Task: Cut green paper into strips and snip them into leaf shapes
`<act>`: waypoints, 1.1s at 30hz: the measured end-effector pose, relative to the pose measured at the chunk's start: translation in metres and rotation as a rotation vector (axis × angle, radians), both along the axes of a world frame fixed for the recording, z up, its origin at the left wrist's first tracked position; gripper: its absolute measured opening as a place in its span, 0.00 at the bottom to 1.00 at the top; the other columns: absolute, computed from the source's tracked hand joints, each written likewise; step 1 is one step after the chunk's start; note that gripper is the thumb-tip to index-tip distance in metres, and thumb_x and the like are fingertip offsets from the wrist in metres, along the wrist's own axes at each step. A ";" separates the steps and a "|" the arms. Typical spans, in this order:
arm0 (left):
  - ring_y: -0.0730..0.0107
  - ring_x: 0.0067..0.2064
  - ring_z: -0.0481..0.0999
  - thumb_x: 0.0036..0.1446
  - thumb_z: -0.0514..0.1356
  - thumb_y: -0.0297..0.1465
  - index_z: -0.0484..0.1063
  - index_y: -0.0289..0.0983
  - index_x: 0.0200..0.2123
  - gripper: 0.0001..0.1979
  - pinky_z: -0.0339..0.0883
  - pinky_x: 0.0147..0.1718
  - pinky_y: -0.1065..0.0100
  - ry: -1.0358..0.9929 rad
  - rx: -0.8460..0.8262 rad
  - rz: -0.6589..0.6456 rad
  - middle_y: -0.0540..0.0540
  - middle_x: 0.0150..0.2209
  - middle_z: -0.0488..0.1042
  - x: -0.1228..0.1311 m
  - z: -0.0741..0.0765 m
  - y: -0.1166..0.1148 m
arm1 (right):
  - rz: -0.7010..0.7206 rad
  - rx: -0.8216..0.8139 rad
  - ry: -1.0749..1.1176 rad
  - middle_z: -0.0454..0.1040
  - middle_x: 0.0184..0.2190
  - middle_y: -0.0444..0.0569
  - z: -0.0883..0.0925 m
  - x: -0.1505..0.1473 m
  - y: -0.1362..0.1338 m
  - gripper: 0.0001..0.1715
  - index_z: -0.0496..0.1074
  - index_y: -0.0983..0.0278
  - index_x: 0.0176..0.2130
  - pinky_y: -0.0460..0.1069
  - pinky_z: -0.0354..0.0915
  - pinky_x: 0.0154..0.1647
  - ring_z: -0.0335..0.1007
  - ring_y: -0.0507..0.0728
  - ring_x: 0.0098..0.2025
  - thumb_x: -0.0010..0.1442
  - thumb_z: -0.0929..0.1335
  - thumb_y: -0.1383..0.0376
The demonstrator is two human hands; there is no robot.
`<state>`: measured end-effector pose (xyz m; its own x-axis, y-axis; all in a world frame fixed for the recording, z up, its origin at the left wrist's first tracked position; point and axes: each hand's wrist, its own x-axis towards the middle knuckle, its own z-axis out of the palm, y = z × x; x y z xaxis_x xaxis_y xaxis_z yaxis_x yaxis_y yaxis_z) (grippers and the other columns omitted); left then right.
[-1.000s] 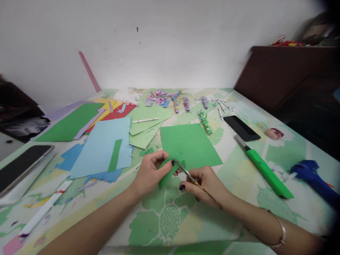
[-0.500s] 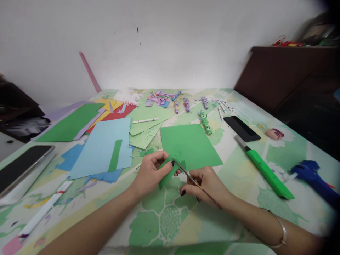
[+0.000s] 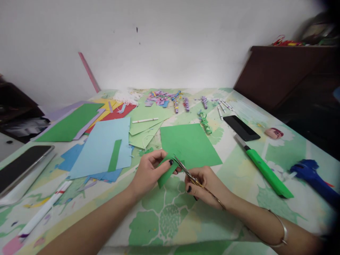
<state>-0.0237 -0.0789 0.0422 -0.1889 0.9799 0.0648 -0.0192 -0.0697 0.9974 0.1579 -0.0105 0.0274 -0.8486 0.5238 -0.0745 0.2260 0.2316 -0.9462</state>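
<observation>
My left hand pinches a small piece of green paper between thumb and fingers, above the front middle of the table. My right hand is closed around the handles of a pair of scissors. Their blades are slightly parted and reach the top edge of the small piece, close to my left fingertips. Just behind lies a larger green sheet, flat on the cloth. A narrow green strip rests on a light blue sheet to the left.
At left lie a phone, a white marker and stacked coloured sheets. Paper scraps and curled paper rolls sit at the back. On the right are a black phone, a green cutter and a dark blue tool.
The scissor blades have parted a little, and my right thumb has shifted slightly right. My left hand keeps the green piece in nearly the same spot.
</observation>
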 end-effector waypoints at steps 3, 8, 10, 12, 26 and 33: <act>0.66 0.28 0.75 0.51 0.61 0.31 0.70 0.33 0.26 0.07 0.68 0.29 0.66 -0.032 -0.005 0.011 0.46 0.25 0.75 0.000 -0.001 0.000 | -0.014 -0.010 -0.013 0.54 0.16 0.39 0.003 -0.001 -0.001 0.20 0.64 0.66 0.24 0.44 0.45 0.17 0.50 0.47 0.18 0.53 0.66 0.52; 0.67 0.28 0.75 0.52 0.61 0.30 0.69 0.34 0.25 0.06 0.69 0.30 0.67 -0.091 -0.015 -0.003 0.46 0.25 0.76 0.002 0.002 -0.002 | -0.016 0.011 -0.017 0.56 0.16 0.40 0.004 0.000 -0.001 0.21 0.64 0.66 0.24 0.44 0.46 0.17 0.52 0.48 0.18 0.53 0.65 0.51; 0.68 0.28 0.75 0.52 0.61 0.30 0.69 0.35 0.26 0.06 0.69 0.30 0.68 -0.123 -0.016 -0.012 0.47 0.25 0.77 0.002 0.002 -0.002 | -0.023 0.015 -0.023 0.57 0.16 0.40 0.004 0.000 -0.001 0.20 0.64 0.66 0.24 0.44 0.47 0.18 0.53 0.48 0.18 0.53 0.65 0.51; 0.68 0.28 0.75 0.52 0.60 0.30 0.69 0.35 0.26 0.06 0.69 0.30 0.68 -0.143 -0.008 -0.020 0.46 0.26 0.78 0.001 0.002 -0.002 | -0.031 0.008 -0.017 0.58 0.16 0.41 0.005 0.000 -0.001 0.20 0.65 0.66 0.24 0.44 0.48 0.17 0.54 0.48 0.18 0.53 0.66 0.51; 0.70 0.22 0.71 0.46 0.54 0.28 0.68 0.34 0.23 0.05 0.64 0.25 0.70 -0.241 -0.039 -0.099 0.46 0.21 0.75 -0.003 0.005 0.000 | -0.341 -0.192 0.282 0.71 0.20 0.47 0.004 -0.004 0.007 0.19 0.66 0.66 0.30 0.46 0.60 0.20 0.62 0.49 0.18 0.53 0.68 0.52; 0.75 0.19 0.64 0.42 0.56 0.28 0.67 0.34 0.19 0.05 0.55 0.18 0.73 -0.083 -0.156 -0.258 0.49 0.18 0.66 -0.001 -0.002 0.001 | -0.274 -0.416 0.441 0.74 0.33 0.50 -0.004 -0.007 0.021 0.17 0.64 0.64 0.29 0.50 0.66 0.37 0.71 0.55 0.35 0.45 0.74 0.61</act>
<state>-0.0246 -0.0776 0.0402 0.0690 0.9931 -0.0952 -0.0980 0.1017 0.9900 0.1506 0.0109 0.0232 -0.6858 0.7277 0.0068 -0.2044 -0.1837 -0.9615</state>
